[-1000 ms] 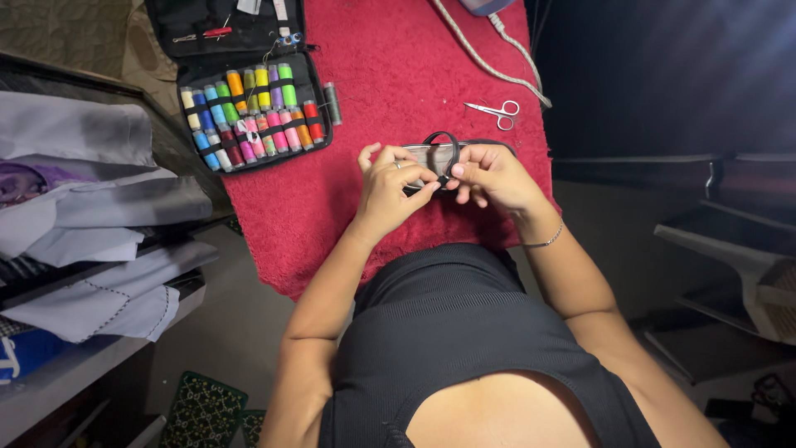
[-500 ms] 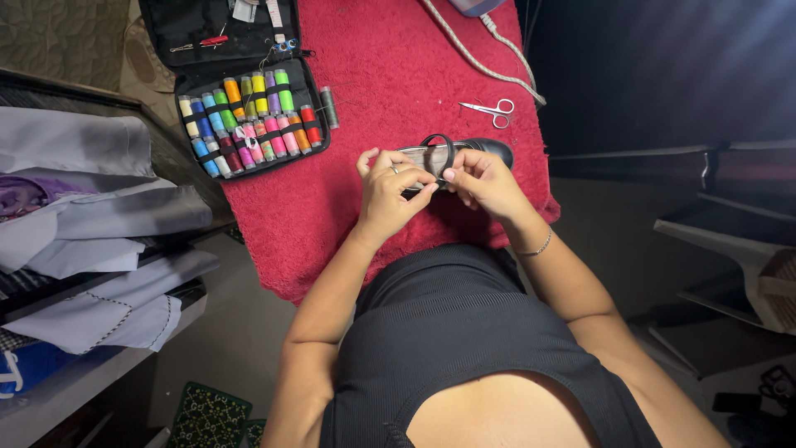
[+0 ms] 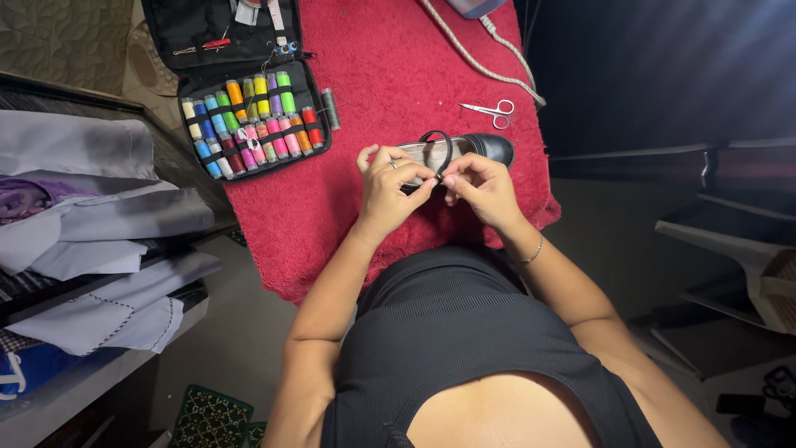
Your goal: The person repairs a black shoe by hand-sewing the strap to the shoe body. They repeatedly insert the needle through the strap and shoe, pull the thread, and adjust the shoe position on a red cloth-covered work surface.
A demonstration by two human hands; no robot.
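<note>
Overhead, the left hand (image 3: 388,187) and right hand (image 3: 479,189) meet above the red cloth (image 3: 390,75), fingers pinched shut on the black shoe (image 3: 464,149) and its strap. Since the earlier frames both hands sit slightly closer together; the small scissors (image 3: 491,110) lie unmoved.

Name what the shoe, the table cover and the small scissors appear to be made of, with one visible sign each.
Shoe: probably leather or a synthetic, black with a smooth sheen at the toe. Table cover: red cloth, seemingly towelling, with a nubby matte pile. Small scissors: metal, silvery and reflective.
</note>
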